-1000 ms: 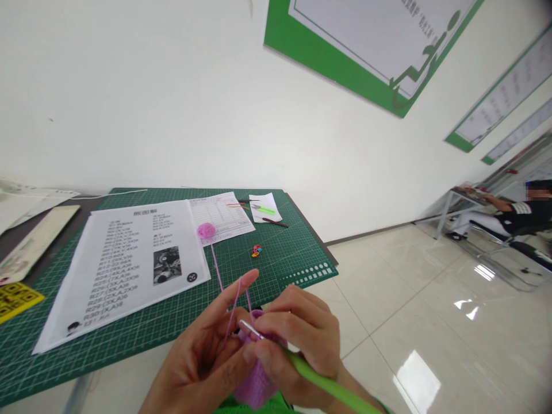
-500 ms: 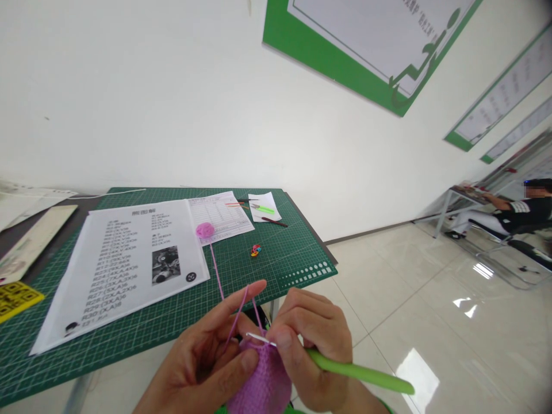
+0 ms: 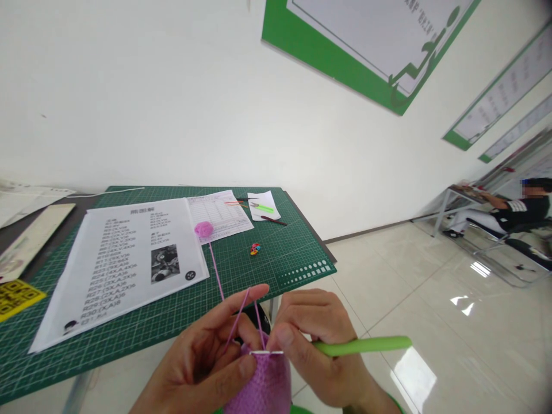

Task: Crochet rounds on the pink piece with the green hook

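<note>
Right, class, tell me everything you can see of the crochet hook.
The crochet hook has a thick, smooth, lime-green handle, plastic-looking, and a thin, silvery, metal-looking shaft. Held nearly level in the right hand, whose grip hides its middle, it points leftward. The handle juts out rightward; the shaft lies at the pink piece's top edge, its end near the left hand.

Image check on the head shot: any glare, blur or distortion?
Head view: reflections glare off the tiled floor; small print on the tabular form is too soft to read; blocky pixels partly cover the head of the seated person; the upper-right corner darkens; the large poster looks slanted; the green-handled hook in the right hand looks sharp.
</note>
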`<state>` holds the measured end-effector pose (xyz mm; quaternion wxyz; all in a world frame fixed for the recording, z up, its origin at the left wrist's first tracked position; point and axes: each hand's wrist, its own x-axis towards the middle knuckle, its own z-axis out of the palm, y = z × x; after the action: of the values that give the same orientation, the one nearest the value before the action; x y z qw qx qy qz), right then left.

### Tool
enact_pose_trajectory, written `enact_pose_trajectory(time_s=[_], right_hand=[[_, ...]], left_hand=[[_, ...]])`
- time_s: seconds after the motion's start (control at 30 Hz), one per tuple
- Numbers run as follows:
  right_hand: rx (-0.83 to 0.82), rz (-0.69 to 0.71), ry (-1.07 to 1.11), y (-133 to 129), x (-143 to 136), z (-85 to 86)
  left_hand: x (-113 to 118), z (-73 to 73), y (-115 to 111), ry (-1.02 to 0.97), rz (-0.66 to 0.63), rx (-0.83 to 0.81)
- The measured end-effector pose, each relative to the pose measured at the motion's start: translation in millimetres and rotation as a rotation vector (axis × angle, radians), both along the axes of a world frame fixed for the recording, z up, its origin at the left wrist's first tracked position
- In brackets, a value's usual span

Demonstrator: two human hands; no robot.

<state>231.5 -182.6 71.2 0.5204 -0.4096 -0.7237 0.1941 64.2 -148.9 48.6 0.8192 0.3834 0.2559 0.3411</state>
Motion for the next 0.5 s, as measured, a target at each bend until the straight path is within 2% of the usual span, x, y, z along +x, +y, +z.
enact_pose_trajectory(time_s=[0.27,0.5], right_hand=[[-0.045,0.166,-0.051,-2,11,6.7],[-0.038,0.095,-0.35,-9,15,18.6]], left_hand=[[1,-3.8,0,-0.018,-0.037,-0.003],[1,0.9,-5,0.153,0.068,0.127]])
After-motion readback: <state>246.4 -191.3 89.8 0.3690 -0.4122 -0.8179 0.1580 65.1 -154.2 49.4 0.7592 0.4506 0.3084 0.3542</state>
